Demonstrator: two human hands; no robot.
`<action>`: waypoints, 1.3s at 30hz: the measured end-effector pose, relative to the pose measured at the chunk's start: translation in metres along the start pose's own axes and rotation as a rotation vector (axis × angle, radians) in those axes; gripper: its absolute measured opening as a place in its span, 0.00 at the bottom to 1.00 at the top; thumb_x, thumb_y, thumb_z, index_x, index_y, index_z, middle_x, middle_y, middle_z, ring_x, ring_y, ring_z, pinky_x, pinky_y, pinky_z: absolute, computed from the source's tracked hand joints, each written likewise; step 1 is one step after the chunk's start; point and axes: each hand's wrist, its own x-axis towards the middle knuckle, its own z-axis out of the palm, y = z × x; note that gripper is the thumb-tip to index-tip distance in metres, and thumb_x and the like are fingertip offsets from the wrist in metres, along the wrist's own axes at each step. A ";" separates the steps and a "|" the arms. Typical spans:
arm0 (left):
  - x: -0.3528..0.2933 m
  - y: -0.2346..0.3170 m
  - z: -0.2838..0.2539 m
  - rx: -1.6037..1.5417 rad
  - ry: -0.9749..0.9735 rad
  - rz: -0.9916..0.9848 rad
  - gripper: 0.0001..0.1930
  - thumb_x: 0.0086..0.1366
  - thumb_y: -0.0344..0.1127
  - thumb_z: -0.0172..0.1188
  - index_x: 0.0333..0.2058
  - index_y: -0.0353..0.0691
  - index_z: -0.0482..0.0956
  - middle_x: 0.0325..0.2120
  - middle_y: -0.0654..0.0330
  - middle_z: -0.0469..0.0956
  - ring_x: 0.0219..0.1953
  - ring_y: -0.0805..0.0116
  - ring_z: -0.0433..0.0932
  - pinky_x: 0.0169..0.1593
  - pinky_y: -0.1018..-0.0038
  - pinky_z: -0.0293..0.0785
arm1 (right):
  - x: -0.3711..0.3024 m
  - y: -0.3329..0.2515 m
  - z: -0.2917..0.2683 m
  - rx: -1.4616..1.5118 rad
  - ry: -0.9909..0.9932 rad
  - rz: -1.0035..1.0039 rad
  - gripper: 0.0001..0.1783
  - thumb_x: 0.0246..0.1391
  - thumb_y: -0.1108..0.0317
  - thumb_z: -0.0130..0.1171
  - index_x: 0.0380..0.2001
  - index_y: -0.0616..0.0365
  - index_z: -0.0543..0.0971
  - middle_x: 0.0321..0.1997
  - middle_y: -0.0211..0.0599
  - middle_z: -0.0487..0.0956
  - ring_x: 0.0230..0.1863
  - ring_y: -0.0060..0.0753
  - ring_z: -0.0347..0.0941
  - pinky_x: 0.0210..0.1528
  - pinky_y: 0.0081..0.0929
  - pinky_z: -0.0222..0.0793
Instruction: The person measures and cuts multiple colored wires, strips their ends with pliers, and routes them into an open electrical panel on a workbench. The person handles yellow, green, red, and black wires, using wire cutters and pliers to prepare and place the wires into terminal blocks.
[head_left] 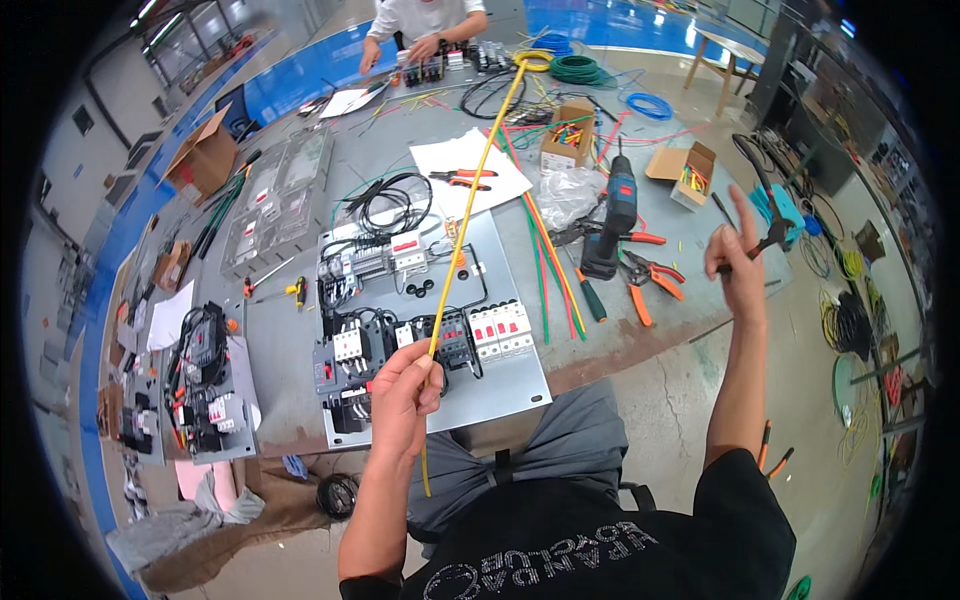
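My left hand (405, 395) is closed round a long yellow wire (474, 200). The wire runs up across the bench to a yellow coil at the far side, and its short tail hangs below my fist. Under it lies a metal mounting plate (510, 375) with breakers, contactors and black wiring. My right hand (738, 262) is raised past the bench's right edge. Its lower fingers grip a dark two-armed tool (772, 238) that resembles pliers with its arms spread, while the index finger points up. The tool's exact kind is unclear.
A cordless drill (616, 215), orange-handled pliers (652, 275) and a screwdriver (592, 296) lie right of the plate. Small open cartons (685, 175), coloured wires and paper (500, 190) are behind. Another wired assembly (210, 370) sits left. Across the bench a person (430, 25) handles components.
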 end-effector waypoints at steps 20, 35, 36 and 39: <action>0.005 -0.019 0.021 0.038 -0.126 -0.036 0.16 0.74 0.30 0.54 0.57 0.34 0.78 0.28 0.62 0.76 0.22 0.84 0.61 0.24 0.85 0.54 | -0.118 0.035 0.157 -0.713 -0.577 0.060 0.22 0.64 0.51 0.63 0.34 0.64 0.86 0.38 0.46 0.78 0.45 0.51 0.77 0.48 0.43 0.73; 0.025 -0.052 0.048 0.070 -0.191 -0.090 0.14 0.74 0.29 0.55 0.55 0.34 0.77 0.28 0.62 0.77 0.21 0.84 0.60 0.24 0.83 0.53 | -0.146 0.064 0.168 -0.595 -0.637 0.103 0.25 0.67 0.55 0.58 0.44 0.73 0.82 0.67 0.60 0.72 0.63 0.61 0.72 0.64 0.47 0.70; 0.025 -0.052 0.048 0.088 -0.180 -0.078 0.14 0.74 0.29 0.55 0.55 0.34 0.77 0.28 0.62 0.77 0.21 0.84 0.60 0.24 0.83 0.53 | -0.146 0.064 0.169 -0.570 -0.644 0.139 0.25 0.67 0.55 0.58 0.44 0.73 0.82 0.67 0.60 0.72 0.64 0.62 0.71 0.64 0.48 0.69; 0.023 -0.048 0.050 0.143 -0.148 -0.049 0.15 0.73 0.29 0.56 0.57 0.36 0.76 0.27 0.63 0.77 0.21 0.85 0.60 0.24 0.84 0.53 | -0.142 0.058 0.172 -0.534 -0.692 0.174 0.23 0.66 0.58 0.59 0.45 0.73 0.81 0.68 0.61 0.70 0.64 0.62 0.71 0.64 0.48 0.70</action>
